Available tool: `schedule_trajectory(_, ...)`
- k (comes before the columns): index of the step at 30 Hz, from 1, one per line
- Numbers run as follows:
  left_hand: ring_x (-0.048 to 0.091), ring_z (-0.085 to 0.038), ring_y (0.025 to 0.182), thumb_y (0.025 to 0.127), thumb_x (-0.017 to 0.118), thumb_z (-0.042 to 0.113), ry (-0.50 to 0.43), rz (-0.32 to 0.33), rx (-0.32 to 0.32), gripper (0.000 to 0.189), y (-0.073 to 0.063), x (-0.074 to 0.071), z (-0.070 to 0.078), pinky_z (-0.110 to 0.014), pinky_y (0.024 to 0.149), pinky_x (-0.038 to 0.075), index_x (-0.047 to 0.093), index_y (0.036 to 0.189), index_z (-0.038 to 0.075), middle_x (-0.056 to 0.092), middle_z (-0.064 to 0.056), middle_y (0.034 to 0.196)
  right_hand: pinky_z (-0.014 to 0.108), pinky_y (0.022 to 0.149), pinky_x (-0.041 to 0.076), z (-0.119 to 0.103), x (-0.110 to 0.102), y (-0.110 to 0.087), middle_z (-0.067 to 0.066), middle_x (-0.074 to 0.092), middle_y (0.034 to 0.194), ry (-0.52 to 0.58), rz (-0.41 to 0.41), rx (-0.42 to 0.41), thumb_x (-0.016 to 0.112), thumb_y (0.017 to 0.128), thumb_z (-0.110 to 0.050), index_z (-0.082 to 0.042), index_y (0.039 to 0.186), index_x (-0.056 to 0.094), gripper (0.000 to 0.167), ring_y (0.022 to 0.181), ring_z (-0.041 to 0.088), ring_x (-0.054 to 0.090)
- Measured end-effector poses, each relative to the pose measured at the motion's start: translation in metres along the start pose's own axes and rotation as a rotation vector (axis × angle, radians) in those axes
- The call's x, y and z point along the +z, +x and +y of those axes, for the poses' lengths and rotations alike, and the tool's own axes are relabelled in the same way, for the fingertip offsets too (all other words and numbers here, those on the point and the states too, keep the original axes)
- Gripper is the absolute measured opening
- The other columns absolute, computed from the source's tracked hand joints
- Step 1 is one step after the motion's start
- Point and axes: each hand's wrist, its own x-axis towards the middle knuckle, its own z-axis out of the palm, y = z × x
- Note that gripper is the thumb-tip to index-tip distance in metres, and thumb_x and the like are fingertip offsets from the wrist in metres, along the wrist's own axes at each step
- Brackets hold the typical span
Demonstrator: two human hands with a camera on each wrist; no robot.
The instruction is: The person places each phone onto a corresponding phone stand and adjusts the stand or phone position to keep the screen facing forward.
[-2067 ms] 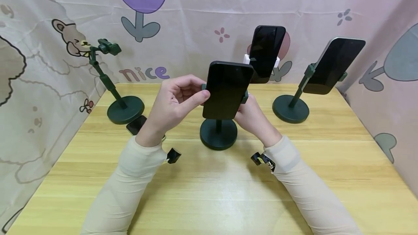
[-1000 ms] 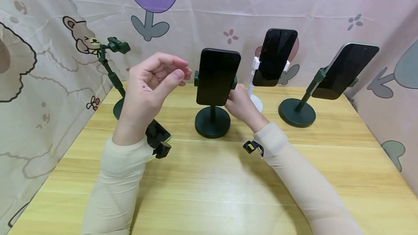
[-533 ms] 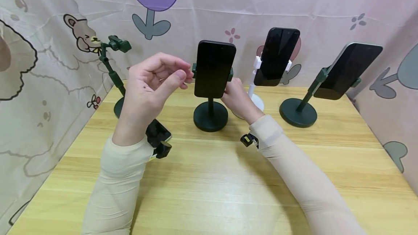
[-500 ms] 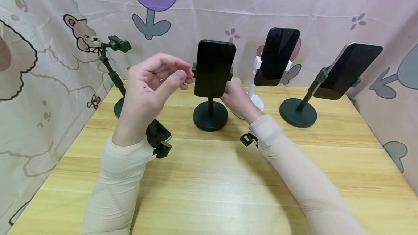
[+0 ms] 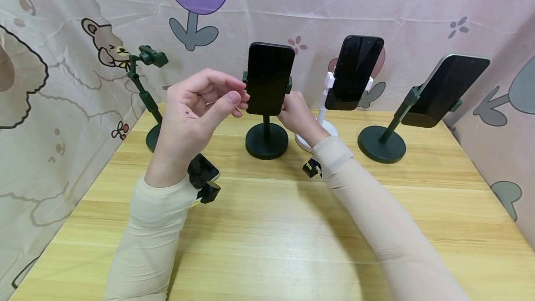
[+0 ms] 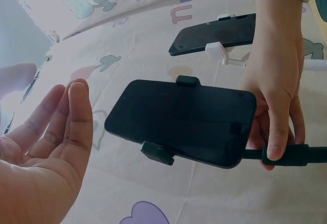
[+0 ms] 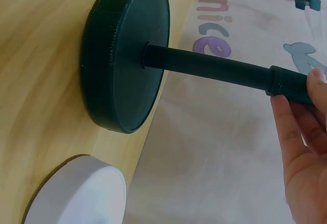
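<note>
A dark green phone stand [image 5: 266,141] holds a black phone [image 5: 270,78] upright in its clamp, near the middle of the table. My right hand [image 5: 297,114] is partly behind it; the right wrist view shows thumb and fingers gripping the ribbed collar [image 7: 289,84] of the stand's pole [image 7: 214,70]. Just left of the phone, my left hand [image 5: 200,117] is raised with fingers loosely bent and nothing in them. In the left wrist view a gap separates the left fingers [image 6: 80,111] from the phone.
A white stand [image 5: 328,130] with a phone [image 5: 354,72] is close behind my right wrist. Further right stands a green one [image 5: 382,144] with a phone [image 5: 445,91]. A green stand without a phone [image 5: 146,99] is at left, and another phone [image 5: 202,169] lies by my left wrist.
My left hand has let go of the stand's clamp side and drawn left. My right hand has moved the stand with its phone farther back and slightly left.
</note>
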Motion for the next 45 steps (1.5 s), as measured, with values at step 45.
schedule_trajectory(45,0.077,-0.022,0.089,0.100,0.067,-0.005,0.050,-0.037,0.005,0.015,0.002,0.004,-0.007,-0.030,0.077,0.065,0.071,0.113,-0.009,0.078,-0.011,0.100,0.044,0.093,0.053,0.004,0.008,0.028,0.017,0.066,0.098,-0.031,-0.041,0.162,0.064,0.104,-0.005,-0.003,0.091,0.063,0.014,0.101,0.033,0.062)
